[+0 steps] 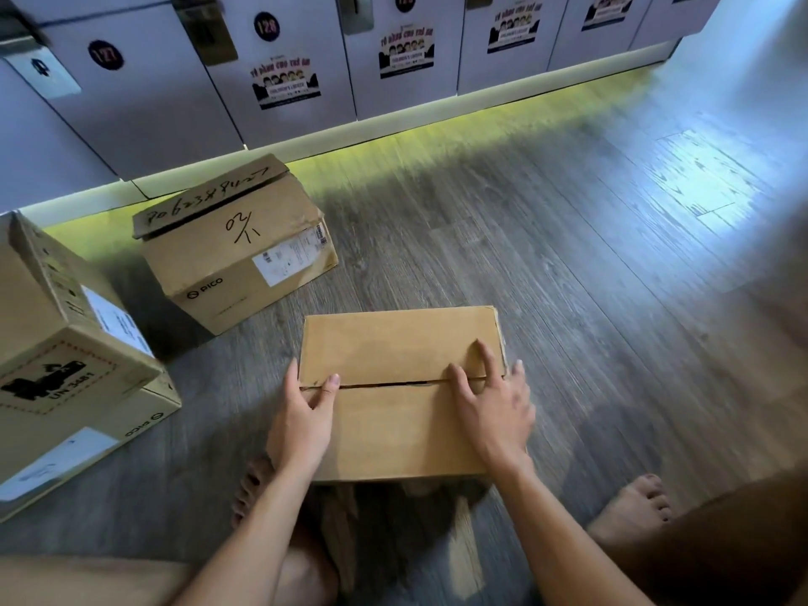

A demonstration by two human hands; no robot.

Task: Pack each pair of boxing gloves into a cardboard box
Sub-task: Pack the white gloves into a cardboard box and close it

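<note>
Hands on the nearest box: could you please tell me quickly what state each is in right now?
Left hand: holds the cardboard box at its left edge, thumb on top.
Right hand: open, fingers spread flat on the top flaps.

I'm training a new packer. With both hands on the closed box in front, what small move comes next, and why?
Probably press the top flaps of the cardboard box flat along the seam: a dark slit shows between them. The left hand has its thumb at the seam's left end; the right hand spreads its fingers over the right end.
</note>
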